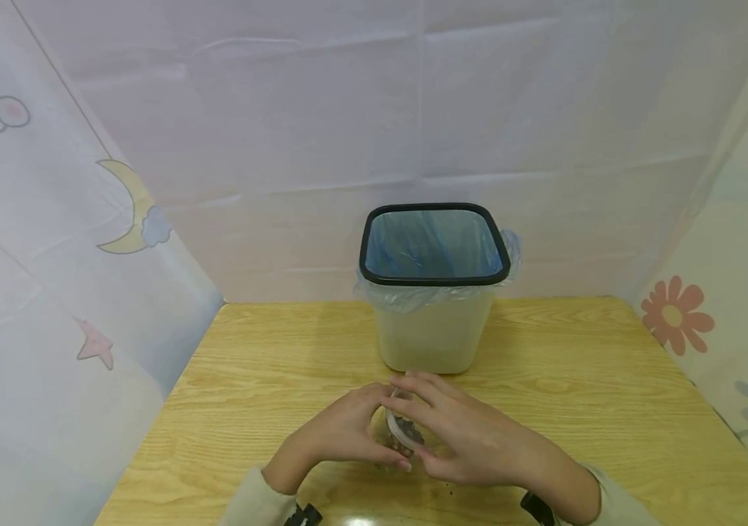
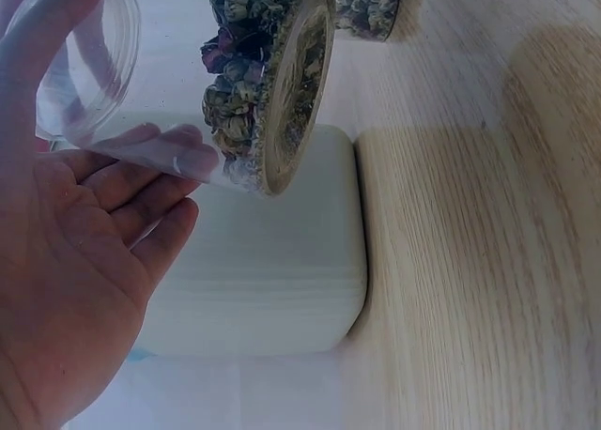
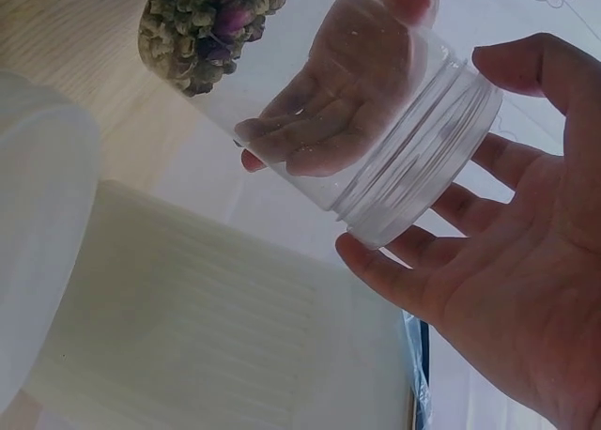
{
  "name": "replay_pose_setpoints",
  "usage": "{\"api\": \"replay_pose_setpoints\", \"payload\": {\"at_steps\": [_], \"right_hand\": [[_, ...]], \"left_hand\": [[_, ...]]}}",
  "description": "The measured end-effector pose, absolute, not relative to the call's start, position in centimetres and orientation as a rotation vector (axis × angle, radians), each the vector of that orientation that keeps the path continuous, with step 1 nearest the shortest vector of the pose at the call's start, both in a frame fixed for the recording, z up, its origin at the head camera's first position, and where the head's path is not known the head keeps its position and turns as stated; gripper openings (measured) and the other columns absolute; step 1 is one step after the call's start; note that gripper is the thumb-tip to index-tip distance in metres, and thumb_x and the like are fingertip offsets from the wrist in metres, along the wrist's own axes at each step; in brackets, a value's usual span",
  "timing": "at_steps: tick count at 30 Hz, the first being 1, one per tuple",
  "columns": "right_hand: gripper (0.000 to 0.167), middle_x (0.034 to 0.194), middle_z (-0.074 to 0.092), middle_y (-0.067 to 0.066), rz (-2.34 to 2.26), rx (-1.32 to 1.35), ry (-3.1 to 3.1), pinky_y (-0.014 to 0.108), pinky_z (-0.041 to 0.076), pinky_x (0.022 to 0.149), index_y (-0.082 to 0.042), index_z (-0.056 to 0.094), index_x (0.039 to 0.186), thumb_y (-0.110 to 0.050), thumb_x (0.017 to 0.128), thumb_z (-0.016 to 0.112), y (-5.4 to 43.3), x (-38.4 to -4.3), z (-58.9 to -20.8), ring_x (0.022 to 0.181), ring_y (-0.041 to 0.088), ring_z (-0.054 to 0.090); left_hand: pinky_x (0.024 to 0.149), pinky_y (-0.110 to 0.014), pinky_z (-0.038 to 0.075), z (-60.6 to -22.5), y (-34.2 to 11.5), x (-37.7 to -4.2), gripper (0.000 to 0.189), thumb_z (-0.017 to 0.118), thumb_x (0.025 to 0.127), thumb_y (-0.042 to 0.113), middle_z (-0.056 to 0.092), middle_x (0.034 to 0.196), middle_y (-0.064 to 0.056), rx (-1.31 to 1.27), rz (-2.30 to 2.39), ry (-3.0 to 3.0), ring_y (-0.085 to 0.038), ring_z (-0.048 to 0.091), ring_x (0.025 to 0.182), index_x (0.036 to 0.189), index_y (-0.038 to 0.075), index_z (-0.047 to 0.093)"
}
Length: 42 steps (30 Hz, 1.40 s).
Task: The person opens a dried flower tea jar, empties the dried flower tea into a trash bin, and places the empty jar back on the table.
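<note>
A clear jar with dried flower buds at its base is tilted between both hands. My left hand grips its side, thumb on one side and fingers on the other, seen through the clear wall in the right wrist view. Around the clear lid at the jar's mouth, my right hand curls its thumb and fingertips. The buds lie heaped against the bottom in the left wrist view, greenish with a few purple ones.
Behind the hands stands a white bin with a black rim and a bluish plastic liner. Another clear container of dried buds shows at the left wrist view's top. A translucent white round-edged thing fills the right wrist view's left side. Wood-grained table beneath.
</note>
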State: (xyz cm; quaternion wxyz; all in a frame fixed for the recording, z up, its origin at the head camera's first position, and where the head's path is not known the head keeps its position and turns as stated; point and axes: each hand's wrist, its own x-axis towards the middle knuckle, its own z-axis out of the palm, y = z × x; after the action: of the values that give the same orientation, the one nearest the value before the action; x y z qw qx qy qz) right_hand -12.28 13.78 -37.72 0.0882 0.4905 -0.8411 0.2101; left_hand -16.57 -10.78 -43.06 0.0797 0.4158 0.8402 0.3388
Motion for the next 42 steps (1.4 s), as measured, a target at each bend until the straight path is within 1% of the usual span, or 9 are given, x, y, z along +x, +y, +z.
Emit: {"api": "replay_pose_setpoints", "payload": {"at_steps": [2, 6, 11, 14, 17, 22, 26, 32, 42], "right_hand": [[0.084, 0.159, 0.035, -0.002, 0.636, 1.460, -2.513, 0.049, 0.050, 0.104, -0.022, 0.037, 0.157, -0.021, 0.086, 0.080, 13.8, -12.3, -37.7, 0.143, 0.027, 0.040], [0.085, 0.160, 0.034, -0.002, 0.636, 1.447, -2.526, 0.051, 0.049, 0.105, -0.022, 0.035, 0.158, -0.025, 0.086, 0.080, 13.8, -12.3, -37.8, 0.146, 0.029, 0.037], [0.076, 0.159, 0.037, 0.001, 0.613, 1.351, -2.530, 0.050, 0.048, 0.106, -0.020, 0.040, 0.155, -0.035, 0.091, 0.077, 13.6, -12.4, -37.8, 0.145, 0.031, 0.039], [0.071, 0.156, 0.042, 0.005, 0.615, 1.247, -2.541, 0.047, 0.050, 0.105, -0.017, 0.046, 0.152, -0.038, 0.092, 0.076, 13.4, -12.6, -37.9, 0.142, 0.031, 0.043], [0.070, 0.153, 0.045, 0.008, 0.630, 1.139, -2.564, 0.046, 0.051, 0.103, -0.016, 0.047, 0.151, -0.042, 0.092, 0.075, 13.3, -12.6, -38.0, 0.138, 0.030, 0.047], [0.070, 0.151, 0.047, 0.012, 0.655, 1.009, -2.622, 0.049, 0.052, 0.100, -0.017, 0.047, 0.151, -0.050, 0.094, 0.070, 13.1, -12.7, -38.2, 0.135, 0.031, 0.050], [0.070, 0.151, 0.047, 0.013, 0.660, 0.977, -2.663, 0.050, 0.053, 0.098, -0.017, 0.047, 0.151, -0.053, 0.094, 0.067, 13.1, -12.8, -38.4, 0.134, 0.033, 0.051], [0.071, 0.149, 0.049, 0.015, 0.643, 0.970, -2.687, 0.051, 0.055, 0.094, -0.016, 0.047, 0.151, -0.049, 0.093, 0.071, 13.1, -12.9, -38.6, 0.129, 0.035, 0.054], [0.068, 0.146, 0.051, 0.013, 0.600, 0.993, -2.673, 0.049, 0.057, 0.090, -0.014, 0.049, 0.149, -0.041, 0.092, 0.075, 13.0, -12.9, -38.6, 0.125, 0.033, 0.057]], "left_hand": [[0.108, -0.041, 0.047, -43.0, -10.8, -16.5, 0.091, 0.081, 0.078, 0.060, 0.046, 0.152, 0.010, 1.235, 1.012, 2.519, -0.013, 0.050, 0.135, 0.154, 0.030, 0.041], [0.108, -0.041, 0.047, -43.1, -10.6, -16.5, 0.082, 0.082, 0.077, 0.060, 0.049, 0.149, 0.010, 1.228, 1.012, 2.544, -0.013, 0.051, 0.134, 0.147, 0.033, 0.048], [0.108, -0.045, 0.047, -43.3, -10.5, -16.5, 0.089, 0.080, 0.077, 0.064, 0.048, 0.152, 0.006, 1.211, 0.969, 2.631, -0.018, 0.050, 0.136, 0.152, 0.035, 0.041], [0.106, -0.046, 0.049, -43.4, -10.3, -16.5, 0.097, 0.076, 0.077, 0.068, 0.050, 0.151, 0.003, 1.161, 0.942, 2.703, -0.020, 0.053, 0.134, 0.157, 0.031, 0.035], [0.105, -0.045, 0.050, -43.5, -10.1, -16.6, 0.099, 0.076, 0.077, 0.070, 0.052, 0.148, 0.003, 1.103, 0.954, 2.745, -0.021, 0.054, 0.132, 0.157, 0.027, 0.036], [0.101, -0.042, 0.052, -43.4, -9.6, -16.4, 0.095, 0.079, 0.074, 0.068, 0.059, 0.140, 0.003, 1.034, 0.947, 2.813, -0.017, 0.057, 0.126, 0.150, 0.022, 0.047], [0.098, -0.041, 0.054, -43.4, -9.2, -16.2, 0.095, 0.079, 0.075, 0.067, 0.061, 0.137, 0.000, 1.026, 0.907, 2.864, -0.017, 0.059, 0.123, 0.149, 0.017, 0.049], [0.095, -0.041, 0.056, -43.5, -8.9, -16.1, 0.099, 0.074, 0.077, 0.072, 0.060, 0.138, -0.001, 1.021, 0.863, 2.892, -0.019, 0.060, 0.122, 0.153, 0.016, 0.044], [0.095, -0.038, 0.055, -43.6, -9.0, -16.1, 0.095, 0.076, 0.077, 0.069, 0.060, 0.137, 0.001, 1.063, 0.863, 2.886, -0.016, 0.060, 0.121, 0.150, 0.016, 0.048]]}}
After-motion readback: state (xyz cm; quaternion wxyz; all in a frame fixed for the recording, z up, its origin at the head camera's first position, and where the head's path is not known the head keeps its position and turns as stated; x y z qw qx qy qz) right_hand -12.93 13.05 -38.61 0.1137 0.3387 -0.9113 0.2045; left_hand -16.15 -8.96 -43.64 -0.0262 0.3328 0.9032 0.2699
